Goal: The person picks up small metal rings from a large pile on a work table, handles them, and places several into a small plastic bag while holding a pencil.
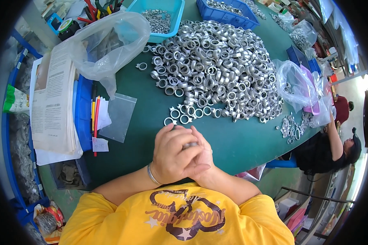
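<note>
My left hand (170, 154), with a bracelet at its wrist, is closed and its fingers cross over my right hand (205, 154). Both are brought together in front of my chest, over the near edge of the green table. Between the fingers a bit of a grey metal ring (189, 145) shows; most of it is hidden. Just beyond my fingertips lie a few loose metal rings (185, 119) with small lugs. They trail off from a large heap of the same silvery rings (221, 69).
A turquoise basket (179, 16) and a blue crate (229, 19) of metal parts stand behind the heap. Left are a plastic bag (129, 36), newspapers (53, 106), pens (96, 114) and a zip bag (120, 116). At right, a person (323, 151) sits by small parts (290, 128).
</note>
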